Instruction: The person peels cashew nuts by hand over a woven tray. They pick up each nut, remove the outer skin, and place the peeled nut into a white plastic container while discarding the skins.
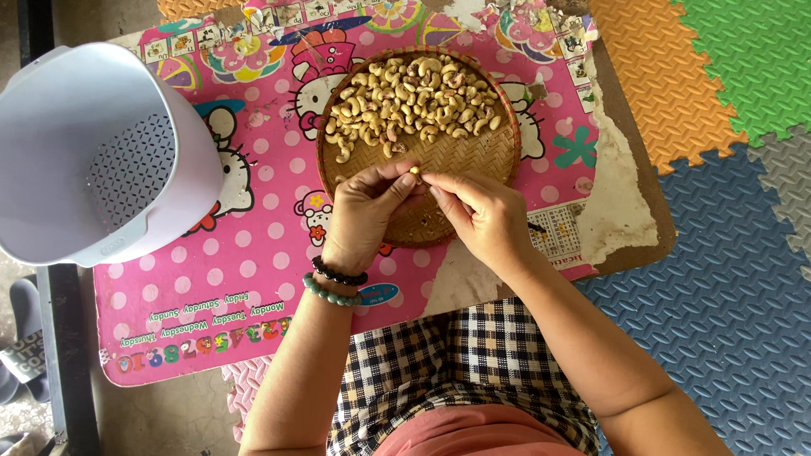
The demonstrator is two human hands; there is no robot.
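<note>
A low worktop (253,279) under a pink cartoon cover sits on foam floor mats (735,279). Both hands meet over the near rim of a woven tray (473,156) — left hand (365,211) and right hand (483,215) pinch one cashew (415,171) between their fingertips. The cashew pile (414,101) lies just beyond them — a white colander (93,152) left.

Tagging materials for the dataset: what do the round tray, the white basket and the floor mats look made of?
Round tray: woven bamboo or rattan, going by the matte brown crisscross strips and bound rim. White basket: most likely moulded plastic, with smooth, faintly glossy walls and a punched hole grid. Floor mats: probably foam, given the textured matte surface and interlocking jigsaw edges.
</note>
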